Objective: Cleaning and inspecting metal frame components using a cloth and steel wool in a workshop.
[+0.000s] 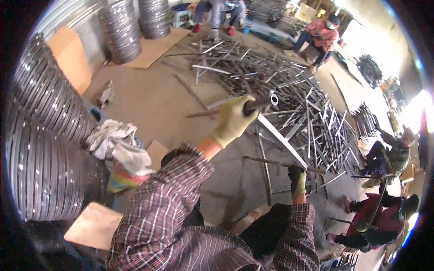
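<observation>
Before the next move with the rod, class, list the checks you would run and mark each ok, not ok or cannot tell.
1. Left hand gloved and gripping the rod: ok.
2. Right hand gloved and on the lower bar: ok.
3. Rod tip away from other people: cannot tell.
4. Floor ahead free of loose metal strips: not ok.
5. Stacked rings standing apart from both hands: ok.

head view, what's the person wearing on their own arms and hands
Both forearms are covered by long plaid sleeves in dark red, grey and white checks. The left hand wears a pale yellow-green work glove with an orange cuff. The right hand wears a darker, olive-green glove, also with an orange cuff at the wrist.
</observation>
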`<state>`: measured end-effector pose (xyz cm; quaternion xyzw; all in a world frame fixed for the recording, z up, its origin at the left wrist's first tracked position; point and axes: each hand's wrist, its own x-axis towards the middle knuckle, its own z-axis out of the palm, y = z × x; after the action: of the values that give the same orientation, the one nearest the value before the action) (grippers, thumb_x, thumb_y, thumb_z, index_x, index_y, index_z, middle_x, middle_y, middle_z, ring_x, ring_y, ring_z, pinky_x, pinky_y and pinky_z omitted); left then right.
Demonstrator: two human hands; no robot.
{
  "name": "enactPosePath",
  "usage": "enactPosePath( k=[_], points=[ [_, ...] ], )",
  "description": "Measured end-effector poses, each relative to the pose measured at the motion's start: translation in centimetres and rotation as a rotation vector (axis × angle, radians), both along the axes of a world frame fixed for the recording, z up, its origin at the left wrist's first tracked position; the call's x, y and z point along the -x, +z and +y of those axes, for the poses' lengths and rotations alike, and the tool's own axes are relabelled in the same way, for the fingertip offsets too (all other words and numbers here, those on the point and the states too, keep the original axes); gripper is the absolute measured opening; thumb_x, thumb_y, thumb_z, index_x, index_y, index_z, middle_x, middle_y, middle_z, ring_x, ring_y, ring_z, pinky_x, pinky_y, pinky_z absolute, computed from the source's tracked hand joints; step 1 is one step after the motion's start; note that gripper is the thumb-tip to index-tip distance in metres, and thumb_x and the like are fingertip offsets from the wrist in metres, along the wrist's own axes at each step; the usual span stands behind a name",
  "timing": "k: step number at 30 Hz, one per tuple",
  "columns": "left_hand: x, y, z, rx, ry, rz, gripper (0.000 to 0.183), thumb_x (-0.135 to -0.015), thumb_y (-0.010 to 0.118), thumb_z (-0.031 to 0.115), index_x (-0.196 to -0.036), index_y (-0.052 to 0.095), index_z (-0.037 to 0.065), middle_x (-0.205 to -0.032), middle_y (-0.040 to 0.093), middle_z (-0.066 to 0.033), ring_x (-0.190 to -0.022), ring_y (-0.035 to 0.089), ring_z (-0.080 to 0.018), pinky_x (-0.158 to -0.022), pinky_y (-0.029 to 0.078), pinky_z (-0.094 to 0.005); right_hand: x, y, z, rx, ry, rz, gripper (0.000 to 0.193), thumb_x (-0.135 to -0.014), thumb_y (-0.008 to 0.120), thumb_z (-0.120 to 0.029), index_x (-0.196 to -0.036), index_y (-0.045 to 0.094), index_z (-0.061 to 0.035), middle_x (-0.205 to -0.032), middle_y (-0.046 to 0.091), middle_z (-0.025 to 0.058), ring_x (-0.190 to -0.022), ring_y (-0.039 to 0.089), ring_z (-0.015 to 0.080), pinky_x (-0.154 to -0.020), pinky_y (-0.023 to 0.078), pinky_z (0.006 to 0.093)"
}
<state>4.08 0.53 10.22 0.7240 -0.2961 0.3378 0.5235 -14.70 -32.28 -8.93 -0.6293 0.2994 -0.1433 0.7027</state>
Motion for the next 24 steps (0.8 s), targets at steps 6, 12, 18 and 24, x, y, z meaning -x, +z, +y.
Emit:
enactPosePath(
  k=[6,12,18,24],
  points=[
    [0.3,0.8,1.2,0.04,-0.022,-0.057,0.014,-0.072,0.072,0.014,-0.081,0.063,0.01,-0.067,0.061,-0.0096,-0.064,0.06,-0.0298,-0.058,0.045,-0.0394,-1.2,-1.0,-0.4,0.039,-0.049,-0.051,0.023,-0.09,0.059,-0.024,-0.102,0.062,-0.0043,-0.083,0.063,0.0042,-0.067,0.056,0.0125,-0.058,0.042,0.0247],
    [0.6,0.7,1.2,0.048,-0.087,-0.081,0.014,-0.07,0.07,0.009,-0.082,0.063,0.007,-0.071,0.062,-0.0124,-0.066,0.061,-0.0313,-0.061,0.046,-0.0394,-0.8,-1.6,-1.3,0.179,-0.09,-0.047,0.023,-0.091,0.058,-0.026,-0.098,0.065,-0.0051,-0.082,0.064,0.0031,-0.066,0.058,0.0136,-0.058,0.044,0.0253],
    [-0.5,-0.1,0.1,0.093,-0.016,0.004,0.014,-0.072,0.072,0.015,-0.08,0.063,0.008,-0.071,0.062,-0.0105,-0.067,0.061,-0.0322,-0.059,0.045,-0.0398,0.0,-1.4,-1.5,0.387,-0.065,0.074,0.022,-0.089,0.061,-0.023,-0.097,0.066,-0.0035,-0.076,0.06,-0.0024,-0.064,0.051,0.0085,-0.056,0.04,0.0246],
    [-1.9,-0.8,0.6,0.161,0.036,0.178,0.013,-0.072,0.071,0.014,-0.081,0.064,0.006,-0.07,0.062,-0.0137,-0.065,0.062,-0.0318,-0.057,0.045,-0.0387,-1.2,-0.1,0.4,0.492,0.002,-0.066,0.025,-0.086,0.061,-0.014,-0.104,0.066,0.003,-0.095,0.069,0.008,-0.082,0.061,0.0174,-0.078,0.047,0.031]
  ],
)
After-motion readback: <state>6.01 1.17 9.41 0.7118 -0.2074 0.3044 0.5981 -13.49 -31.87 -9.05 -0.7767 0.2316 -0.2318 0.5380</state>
